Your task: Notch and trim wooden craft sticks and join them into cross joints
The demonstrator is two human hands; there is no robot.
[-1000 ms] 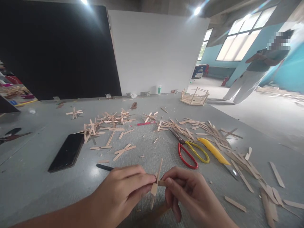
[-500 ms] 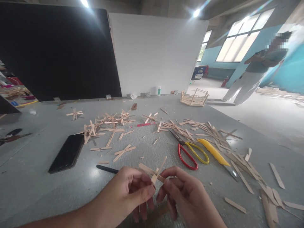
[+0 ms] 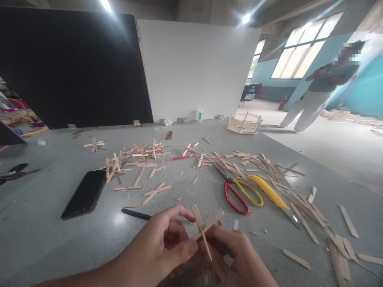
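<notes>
Both hands met low in the head view over the grey surface [image 3: 44, 223]. The left hand [image 3: 163, 249] and the right hand [image 3: 236, 259] together held one small stick cross [image 3: 204, 227], two flat wooden craft sticks joined near their middles, lifted just clear of the surface. Left fingers [image 3: 182, 252] were closed in a pinch at the joint, with the index finger stretched out above; the right fingers curled shut beneath the lower arm of the cross, their tips largely hidden. Judged as very light, stiff along the grain, thin enough to snap if bent, and dry rather than slippery. The joint looked like the weak spot, so hold was best taken at or next to the crossing, not at the free ends. Counted on the surface: one black phone [image 3: 84, 194] to the left, one black pen [image 3: 136, 214] just beyond the left hand, one pair of scissors [image 3: 239, 191] with one red and one yellow handle, one yellow-handled knife [image 3: 271, 192] beside them. Loose sticks [image 3: 269, 167] lay scattered to the right, too many to count; several finished crosses [image 3: 94, 144] lay farther back, number uncertain. One stick frame [image 3: 245, 122] stood at the far edge. One person [image 3: 323, 89] stood well apart at the right.
</notes>
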